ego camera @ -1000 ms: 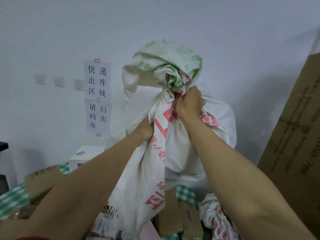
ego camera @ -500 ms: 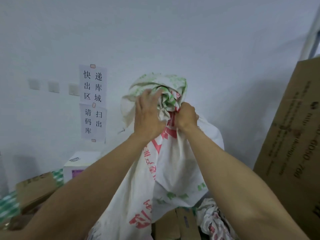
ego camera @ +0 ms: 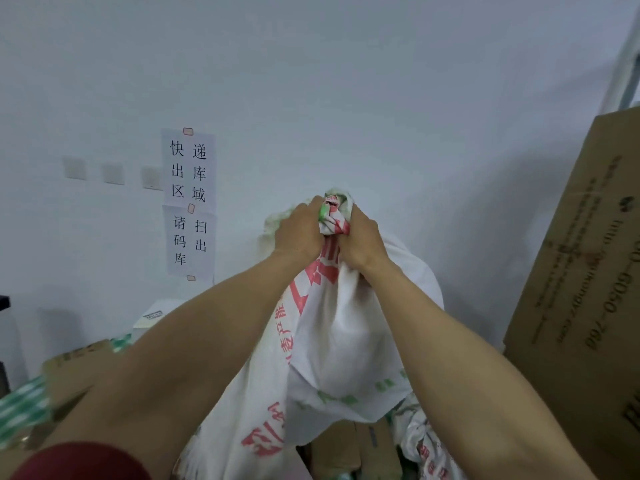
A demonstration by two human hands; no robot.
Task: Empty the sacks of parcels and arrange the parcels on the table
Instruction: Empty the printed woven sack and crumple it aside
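A white woven sack [ego camera: 349,341] with red and green print hangs in front of me, held up by its bunched end. My left hand [ego camera: 299,233] grips the bunched cloth from the left, and my right hand [ego camera: 363,240] grips it from the right, the two hands side by side. The sack's lower part drapes down over brown cardboard parcels [ego camera: 353,445] lying below it. What is inside the sack is hidden.
A tall cardboard box [ego camera: 581,278] stands at the right. Another printed sack [ego camera: 429,448] lies low right. Cardboard boxes [ego camera: 69,365] and a white box [ego camera: 152,315] sit at the left on a green checked cloth [ego camera: 20,407]. Paper signs [ego camera: 188,202] hang on the wall behind.
My left hand rose from the sack's side to its bunched top, beside my right hand. The loose top of the sack is now gathered in both fists.
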